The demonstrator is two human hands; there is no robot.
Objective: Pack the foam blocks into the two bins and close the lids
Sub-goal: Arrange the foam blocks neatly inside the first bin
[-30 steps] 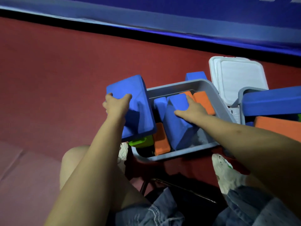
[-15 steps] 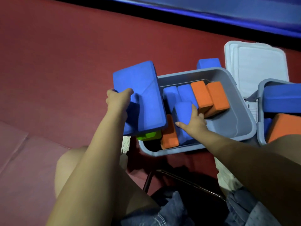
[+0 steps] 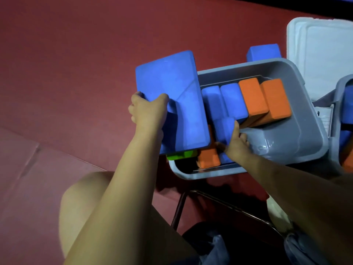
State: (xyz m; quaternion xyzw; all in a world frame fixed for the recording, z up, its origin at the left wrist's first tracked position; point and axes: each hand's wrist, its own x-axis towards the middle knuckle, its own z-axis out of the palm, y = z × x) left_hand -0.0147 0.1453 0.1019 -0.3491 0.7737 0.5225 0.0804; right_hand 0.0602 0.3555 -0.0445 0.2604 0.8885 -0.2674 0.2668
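Note:
A grey bin [image 3: 298,153] stands on the red floor, holding several blue and orange foam blocks. My left hand [image 3: 149,111] grips a large blue foam block [image 3: 172,92] by its near edge, held over the bin's left rim. Inside the bin my right hand [image 3: 236,144] holds a smaller blue block [image 3: 223,129] lying among the others. Two orange blocks [image 3: 265,98] lean at the back, another orange block [image 3: 207,159] sits at the front, and a green block [image 3: 181,154] peeks out under the large one. A second bin [image 3: 342,88] shows at the right edge.
A white lid [image 3: 322,54] lies flat on the floor behind the bins. One blue block [image 3: 263,51] rests on the floor beyond the first bin. My knee [image 3: 86,197] and a metal chair frame [image 3: 210,203] sit below the bin.
The view has dropped and closed in on the bin. My right hand slid toward the bin's front with the smaller blue block, now laid low. My left hand keeps the large block.

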